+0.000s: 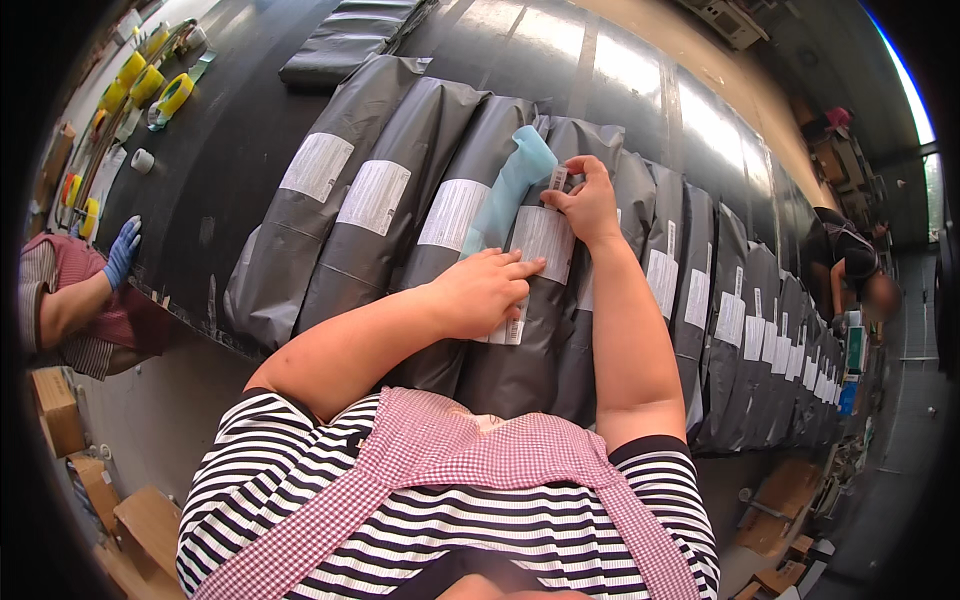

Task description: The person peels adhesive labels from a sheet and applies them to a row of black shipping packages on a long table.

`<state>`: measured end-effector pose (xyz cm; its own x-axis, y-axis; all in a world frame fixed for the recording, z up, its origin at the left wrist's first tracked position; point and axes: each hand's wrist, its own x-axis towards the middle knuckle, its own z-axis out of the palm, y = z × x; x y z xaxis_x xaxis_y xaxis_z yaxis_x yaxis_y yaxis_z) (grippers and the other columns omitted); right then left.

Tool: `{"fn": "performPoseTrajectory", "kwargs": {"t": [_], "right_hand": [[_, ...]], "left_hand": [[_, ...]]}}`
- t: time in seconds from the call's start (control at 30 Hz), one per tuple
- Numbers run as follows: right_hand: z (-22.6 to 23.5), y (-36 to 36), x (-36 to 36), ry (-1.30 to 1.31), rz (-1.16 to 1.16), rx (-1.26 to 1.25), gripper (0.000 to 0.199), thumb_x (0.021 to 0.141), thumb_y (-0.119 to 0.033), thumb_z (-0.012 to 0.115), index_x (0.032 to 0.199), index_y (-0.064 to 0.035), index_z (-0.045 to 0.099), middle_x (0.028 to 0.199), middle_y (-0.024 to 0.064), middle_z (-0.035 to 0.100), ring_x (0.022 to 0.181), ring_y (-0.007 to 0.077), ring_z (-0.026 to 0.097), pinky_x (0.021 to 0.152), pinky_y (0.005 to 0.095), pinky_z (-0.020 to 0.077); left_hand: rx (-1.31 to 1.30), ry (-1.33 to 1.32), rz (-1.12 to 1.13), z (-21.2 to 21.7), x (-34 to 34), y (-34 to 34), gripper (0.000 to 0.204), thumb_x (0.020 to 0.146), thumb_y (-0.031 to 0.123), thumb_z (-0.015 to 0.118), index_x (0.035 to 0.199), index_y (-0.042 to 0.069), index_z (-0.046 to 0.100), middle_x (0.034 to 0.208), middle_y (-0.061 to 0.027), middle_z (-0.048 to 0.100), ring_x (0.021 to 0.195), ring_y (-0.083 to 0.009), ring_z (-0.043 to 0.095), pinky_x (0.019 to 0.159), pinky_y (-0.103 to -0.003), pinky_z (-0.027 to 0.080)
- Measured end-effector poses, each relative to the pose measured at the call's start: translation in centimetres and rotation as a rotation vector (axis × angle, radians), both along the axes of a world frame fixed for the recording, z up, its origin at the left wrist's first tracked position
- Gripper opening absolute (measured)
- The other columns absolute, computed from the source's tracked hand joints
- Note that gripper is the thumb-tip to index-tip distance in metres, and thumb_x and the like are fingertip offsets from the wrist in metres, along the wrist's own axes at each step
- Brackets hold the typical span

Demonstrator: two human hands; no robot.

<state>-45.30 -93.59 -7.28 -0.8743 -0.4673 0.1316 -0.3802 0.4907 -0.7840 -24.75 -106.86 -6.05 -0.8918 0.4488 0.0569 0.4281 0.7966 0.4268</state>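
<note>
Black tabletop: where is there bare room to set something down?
One bare patch of the black tabletop lies between the small white roll and leftmost grey plastic parcel; another lies beyond the parcels, right of the folded dark plastic stack. Crowded: the left end, with yellow tape rolls, and the packed parcel row under the left hand and right hand.

Left grip (485, 292) palm-down, right grip (585, 203) pinched

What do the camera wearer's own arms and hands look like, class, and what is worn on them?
The left hand and right hand are bare, with no glove or watch showing. The forearms are uncovered too. Short black-and-white striped sleeves end in dark cuffs.
</note>
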Motion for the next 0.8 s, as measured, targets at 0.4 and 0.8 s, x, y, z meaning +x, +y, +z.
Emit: {"fn": "performPoseTrajectory", "kwargs": {"t": [0.4, 0.8], "right_hand": [[-1.9, -1.5, -3.7, 0.185, -0.211, 0.173, 0.036, 0.069, -0.018, 0.086, 0.095, -0.0052, 0.064, 0.099, 0.0109, 0.061, 0.091, 0.0291, 0.064, 0.081, 0.041, 0.0524], [0.8, -1.2, -0.7, 0.119, -0.257, 0.254, 0.076, 0.064, -0.027, 0.091, 0.128, -0.0065, 0.057, 0.129, 0.0139, 0.058, 0.116, 0.0313, 0.06, 0.097, 0.0411, 0.0502]], "left_hand": [[0.01, 0.0, 0.009, -0.3, -0.1, 0.0, 0.025, 0.09, 0.026, 0.065, 0.099, 0.003, 0.069, 0.153, -0.0114, 0.043, 0.133, -0.0329, 0.049, 0.111, -0.047, 0.036], [0.11, 0.003, 0.026, -1.3, -0.6, 0.0, 0.021, 0.087, 0.024, 0.068, 0.086, 0.004, 0.066, 0.154, -0.0103, 0.043, 0.133, -0.0346, 0.05, 0.11, -0.047, 0.037]]}}
